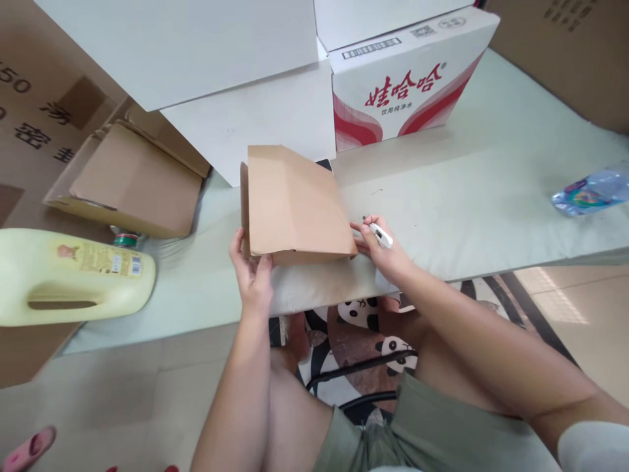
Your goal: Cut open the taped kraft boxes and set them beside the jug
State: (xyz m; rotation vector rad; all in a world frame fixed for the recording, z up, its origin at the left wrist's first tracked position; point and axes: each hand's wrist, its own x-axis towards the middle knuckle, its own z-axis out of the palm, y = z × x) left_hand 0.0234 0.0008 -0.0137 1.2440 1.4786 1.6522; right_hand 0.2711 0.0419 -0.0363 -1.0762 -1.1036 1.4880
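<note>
A small brown cardboard box (293, 200) lies at the near edge of the pale green table (491, 196), its flaps folded over. My left hand (251, 270) grips the box's near left corner, thumb on top and fingers under. At the box's near right corner my right hand (381, 252) is closed around a small white pen-like tool (381, 235), its tip pointing toward the box.
A yellow jug (69, 275) lies on its side at the left. Another open brown box (128, 183) sits behind it. White cartons (236, 78) and a red-and-white printed carton (407, 85) stand at the back. A plastic bottle (590, 191) lies at the right.
</note>
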